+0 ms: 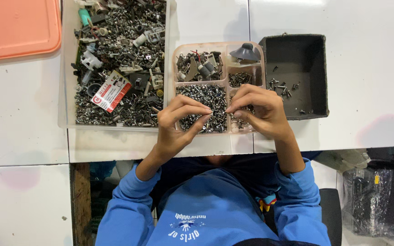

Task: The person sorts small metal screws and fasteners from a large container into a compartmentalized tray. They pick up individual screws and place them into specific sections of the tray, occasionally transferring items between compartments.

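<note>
Screws (204, 98) fill the divided tray (177, 68) beneath both hands; left hand (178, 123) and right hand (256, 109) pinch together on one tiny screw (218, 111).

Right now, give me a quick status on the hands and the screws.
Left hand and right hand pinched together on a small screw. Both over the divided organizer tray. Large parts bin left, dark box right, nothing blocking.
</note>
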